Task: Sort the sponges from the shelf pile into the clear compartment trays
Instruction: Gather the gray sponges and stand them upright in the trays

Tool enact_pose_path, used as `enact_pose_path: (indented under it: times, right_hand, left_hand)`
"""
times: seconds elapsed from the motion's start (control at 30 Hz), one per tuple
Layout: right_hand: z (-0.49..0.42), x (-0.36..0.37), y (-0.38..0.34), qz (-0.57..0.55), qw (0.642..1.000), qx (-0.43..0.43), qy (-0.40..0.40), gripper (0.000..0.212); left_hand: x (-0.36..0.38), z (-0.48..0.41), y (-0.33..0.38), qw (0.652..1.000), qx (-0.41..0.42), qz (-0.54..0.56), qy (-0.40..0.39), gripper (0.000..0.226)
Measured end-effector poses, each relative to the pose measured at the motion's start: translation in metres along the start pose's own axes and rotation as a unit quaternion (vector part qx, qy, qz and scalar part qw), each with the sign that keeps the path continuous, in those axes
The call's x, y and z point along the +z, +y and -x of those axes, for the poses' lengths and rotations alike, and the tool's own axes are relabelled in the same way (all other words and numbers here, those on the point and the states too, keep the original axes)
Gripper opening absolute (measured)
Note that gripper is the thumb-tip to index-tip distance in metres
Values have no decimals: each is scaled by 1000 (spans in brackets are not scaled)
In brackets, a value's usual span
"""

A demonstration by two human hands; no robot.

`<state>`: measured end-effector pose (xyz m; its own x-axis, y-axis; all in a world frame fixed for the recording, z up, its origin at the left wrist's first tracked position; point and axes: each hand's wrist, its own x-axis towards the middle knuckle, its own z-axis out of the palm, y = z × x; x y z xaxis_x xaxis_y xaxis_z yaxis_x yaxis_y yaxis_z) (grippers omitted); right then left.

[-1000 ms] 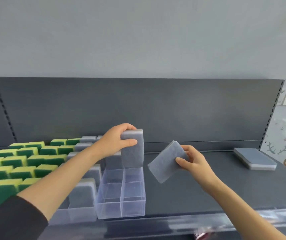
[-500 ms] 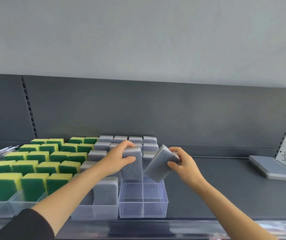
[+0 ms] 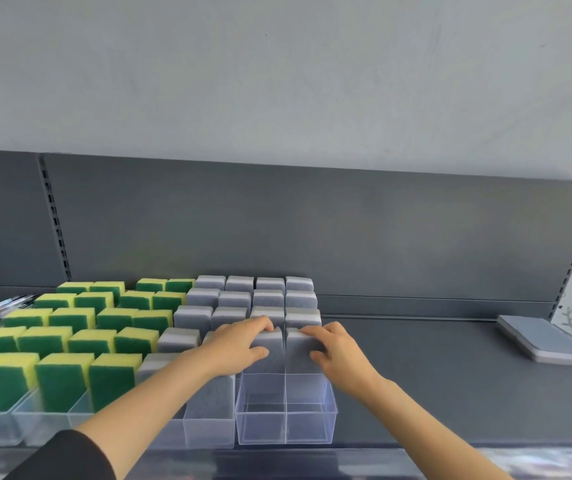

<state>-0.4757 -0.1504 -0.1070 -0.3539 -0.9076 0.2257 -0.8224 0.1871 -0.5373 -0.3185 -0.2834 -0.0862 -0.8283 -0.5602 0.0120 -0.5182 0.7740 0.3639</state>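
While standing upright, side by side, in rear cells of clear compartment tray (image 3: 312, 427): left grey sponge (image 3: 272, 356) pinched by left hand (image 3: 239, 348), right grey sponge (image 3: 299, 351) by right hand (image 3: 338, 355); fingers (image 3: 264, 325) curled over top edges, thumbs on front faces.

My left hand (image 3: 239, 344) grips grey sponge (image 3: 272, 362), upright in clear tray (image 3: 264, 427), rear-left compartment. My right hand (image 3: 336, 351) grips second grey sponge (image 3: 300, 351), upright, rear-right compartment. Green-and-yellow sponges (image 3: 90, 344) stand at left.

Left hand (image 3: 239, 344) extends toward 1 o'clock, gripping left grey sponge (image 3: 274, 362); right hand (image 3: 338, 353) extends toward 11 o'clock, gripping right grey sponge (image 3: 298, 355)
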Motion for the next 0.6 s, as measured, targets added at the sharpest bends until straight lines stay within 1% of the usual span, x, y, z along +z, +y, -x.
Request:
enact_pose_path:
  times: [0.13, 0.23, 0.33, 0.43, 0.5, 0.6]
  right_hand:
    - [3, 10, 0, 5, 1000, -7, 9, 43]
    - [6, 10, 3, 3, 1000, -13, 10, 44]
    - [8, 7, 5, 8, 1000, -19, 1, 50]
    - [13, 2, 9, -15, 1000, -14, 3, 58]
    - [19, -1, 18, -39, 999, -6, 15, 60]
    - [29, -10, 38, -59, 998, 11, 32, 58]
  left_hand:
    - [2, -1, -2, 999, -3, -33, 3, 25]
    - [2, -2, 1, 999, -3, -52, -5, 26]
    - [0, -1, 3, 999, -9, -38, -16, 34]
    - [-4, -1, 4, 1000, -6, -4, -22, 40]
    - [-6, 0, 7, 1000, 7, 19, 0, 42]
    - [-13, 1, 17, 997, 31, 28, 57, 42]
